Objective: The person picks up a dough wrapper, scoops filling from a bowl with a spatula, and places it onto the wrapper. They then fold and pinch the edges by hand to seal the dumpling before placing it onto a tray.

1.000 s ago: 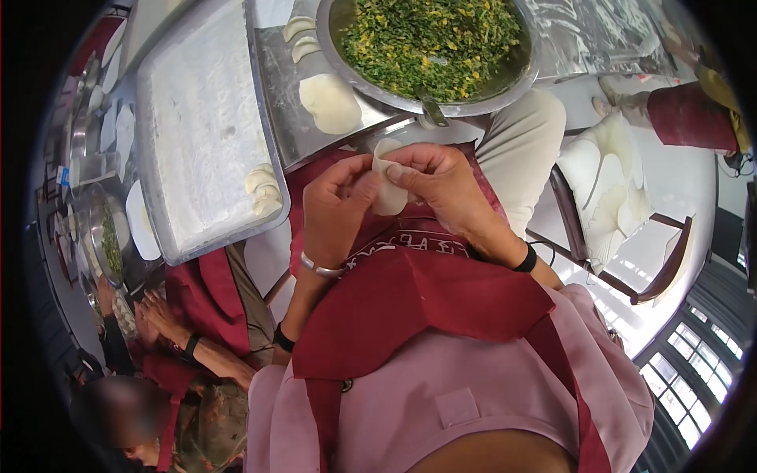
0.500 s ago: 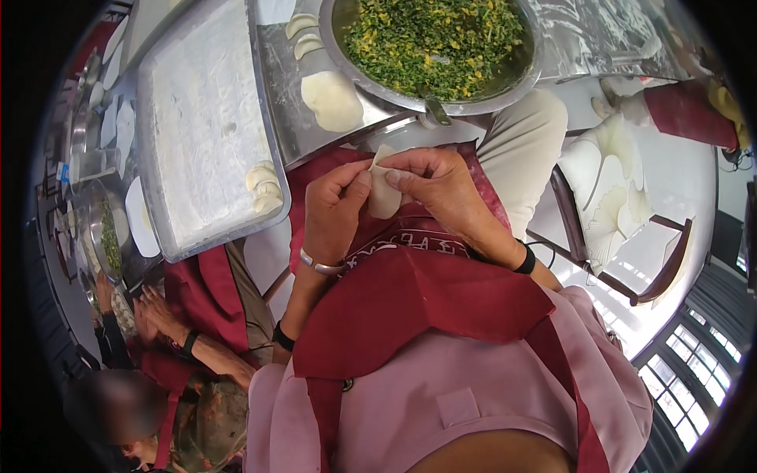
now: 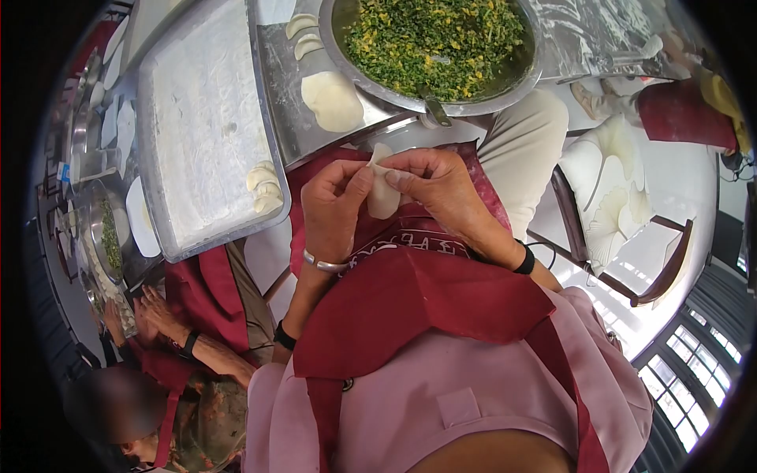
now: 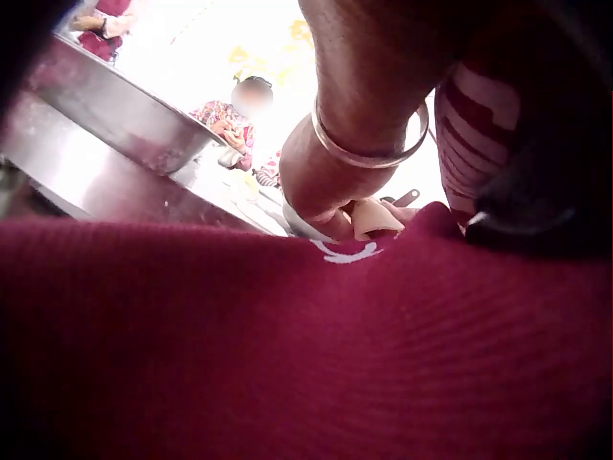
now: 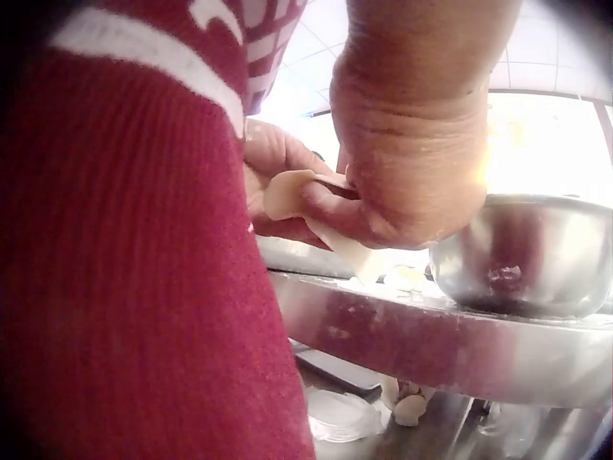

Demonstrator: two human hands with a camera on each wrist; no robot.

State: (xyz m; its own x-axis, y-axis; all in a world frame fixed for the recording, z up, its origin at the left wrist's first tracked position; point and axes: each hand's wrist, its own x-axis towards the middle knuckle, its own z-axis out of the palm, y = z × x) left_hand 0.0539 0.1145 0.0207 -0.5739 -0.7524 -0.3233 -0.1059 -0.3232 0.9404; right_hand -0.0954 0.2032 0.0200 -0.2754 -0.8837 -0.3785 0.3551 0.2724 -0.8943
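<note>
Over the apron-covered lap, both hands pinch one thin dumpling wrapper point(image 3: 383, 199) at its upper part. My left hand point(image 3: 333, 209), with a silver bangle at its wrist, grips the left edge between thumb and fingers. From the other side, my right hand point(image 3: 443, 188) pinches the wrapper with its thumb in front. The lower part hangs down between the hands. In the right wrist view the pale wrapper point(image 5: 287, 195) curves around the fingertips. Any filling inside it is hidden. A stack of flat wrappers point(image 3: 331, 102) lies on the metal table just beyond the left hand.
A large steel bowl point(image 3: 330, 47) of chopped green and yellow filling stands ahead, a utensil handle point(image 3: 436, 106) over its rim. On the left, a floured tray point(image 3: 205, 134) holds several folded dumplings point(image 3: 263, 188). Two more dumplings point(image 3: 306, 46) lie near the bowl. Another person point(image 3: 209, 359) works at lower left.
The wrapper has turned and looks narrower between the fingers, and the left hand has shifted slightly. Both hands keep their pinch. At far right, a person in a red apron has moved.
</note>
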